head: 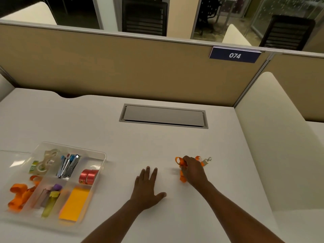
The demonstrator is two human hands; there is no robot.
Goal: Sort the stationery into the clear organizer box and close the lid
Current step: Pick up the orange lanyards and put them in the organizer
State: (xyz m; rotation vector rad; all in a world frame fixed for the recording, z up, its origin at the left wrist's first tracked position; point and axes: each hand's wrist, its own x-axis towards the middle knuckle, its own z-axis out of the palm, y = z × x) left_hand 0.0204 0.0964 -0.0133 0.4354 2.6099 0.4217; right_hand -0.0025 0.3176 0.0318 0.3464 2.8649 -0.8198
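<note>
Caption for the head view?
Right hand grips an orange lanyard; left hand flat on the desk beside the organizer box.

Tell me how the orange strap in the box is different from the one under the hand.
The boxed strap lies untouched in a corner compartment of the clear box; the table strap is gripped by the right hand. A metal clip shows on the table strap; none shows plainly on the boxed strap. Both are orange and bunched in loops.
</note>
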